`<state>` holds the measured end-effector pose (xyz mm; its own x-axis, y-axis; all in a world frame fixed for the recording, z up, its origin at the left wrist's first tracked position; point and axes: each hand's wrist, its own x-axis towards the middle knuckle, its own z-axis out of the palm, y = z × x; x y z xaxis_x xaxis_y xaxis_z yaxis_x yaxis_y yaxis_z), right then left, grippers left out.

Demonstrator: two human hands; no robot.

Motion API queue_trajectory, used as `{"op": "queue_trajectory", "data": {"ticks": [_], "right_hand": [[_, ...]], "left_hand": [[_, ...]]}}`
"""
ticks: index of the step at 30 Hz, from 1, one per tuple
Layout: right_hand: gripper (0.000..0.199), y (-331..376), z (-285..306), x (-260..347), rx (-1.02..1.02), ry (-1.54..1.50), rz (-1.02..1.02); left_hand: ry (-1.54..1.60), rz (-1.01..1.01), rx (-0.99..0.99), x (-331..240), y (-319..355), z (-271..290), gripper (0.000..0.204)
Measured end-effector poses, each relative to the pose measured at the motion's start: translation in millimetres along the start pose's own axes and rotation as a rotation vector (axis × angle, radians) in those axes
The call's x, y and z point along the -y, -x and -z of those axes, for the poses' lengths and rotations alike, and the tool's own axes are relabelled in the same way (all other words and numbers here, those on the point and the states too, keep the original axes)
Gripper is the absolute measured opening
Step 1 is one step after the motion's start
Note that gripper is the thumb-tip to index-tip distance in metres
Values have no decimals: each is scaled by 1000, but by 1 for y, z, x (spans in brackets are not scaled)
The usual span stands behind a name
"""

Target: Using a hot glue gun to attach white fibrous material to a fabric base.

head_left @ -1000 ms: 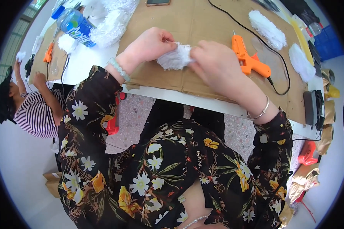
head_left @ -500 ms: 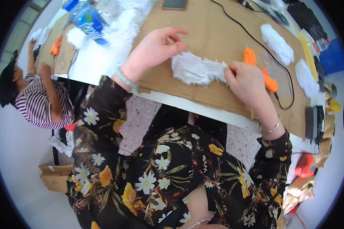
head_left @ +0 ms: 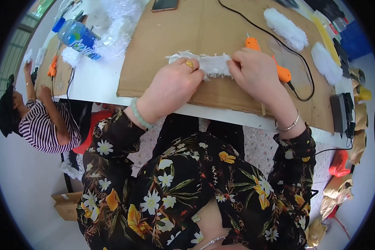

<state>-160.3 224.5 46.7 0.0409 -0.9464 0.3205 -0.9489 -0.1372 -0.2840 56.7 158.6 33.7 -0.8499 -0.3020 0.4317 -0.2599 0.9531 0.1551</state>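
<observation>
Observed frayed white fabric strip [head_left: 215, 65] left of orange glue gun [head_left: 284, 74]. Found gripped near left end by curled left hand [head_left: 173, 85], at right end by pinched right hand [head_left: 256, 73]. Noted fluffy white bundles [head_left: 286, 29] beyond glue gun, rightward.

Over the large cardboard sheet [head_left: 187, 25] are two bare hands — one left hand [head_left: 173, 85], one right hand [head_left: 256, 71] — and one white fringed fabric strip [head_left: 214, 64]. It bears one smartphone [head_left: 164, 5], one orange glue gun [head_left: 284, 74] and, toward its right edge, two fluffy white pieces [head_left: 285, 30]. Left of it there are a second orange glue gun [head_left: 52, 66], making two in all, one blue-capped plastic bottle [head_left: 77, 37] and one striped-shirted co-worker [head_left: 46, 127].
</observation>
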Motion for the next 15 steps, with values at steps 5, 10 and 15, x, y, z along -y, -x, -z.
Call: {"op": "queue_trajectory", "data": {"ticks": [5,10,15], "right_hand": [[18,6,7,-8,52,82,-26],[10,13,22,-12,18,175,99],[20,13,46,5,-63,-196,311]], "left_hand": [[-43,-240,-100,-2,-5,-3,13],[54,-98,80,-4,-4,-9,24],[84,-98,7,-6,-5,-4,27]]}}
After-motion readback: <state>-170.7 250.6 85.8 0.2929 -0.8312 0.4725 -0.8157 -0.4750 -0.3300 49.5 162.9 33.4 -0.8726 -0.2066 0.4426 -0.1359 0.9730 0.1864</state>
